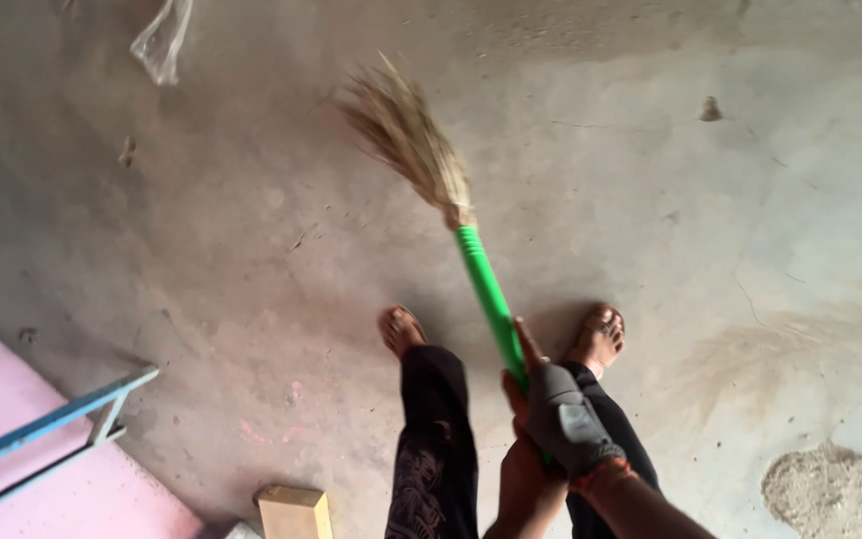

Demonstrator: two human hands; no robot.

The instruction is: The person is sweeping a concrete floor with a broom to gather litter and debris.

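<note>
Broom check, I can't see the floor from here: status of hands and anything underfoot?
Right hand and left hand both grip the green broom handle. Bristles down on floor. Sand pile lower right; plastic scrap ahead.

The broom [451, 215] is held over the concrete floor [251, 250], its bristle head up-frame and slightly left of its handle. The handle is gripped at its lower end by both hands: the right hand [563, 414] is placed above, the left hand [526, 484] directly below it and touching it. The left foot [401, 329] is seen left of the handle, the right foot [599, 337] right of it. A plastic bag [162, 40] lies at upper left. A wooden block [294, 512] lies at the bottom edge, left of the legs. A metal frame [52, 424] is set at lower left. A sand pile [835, 491] lies at lower right.
</note>
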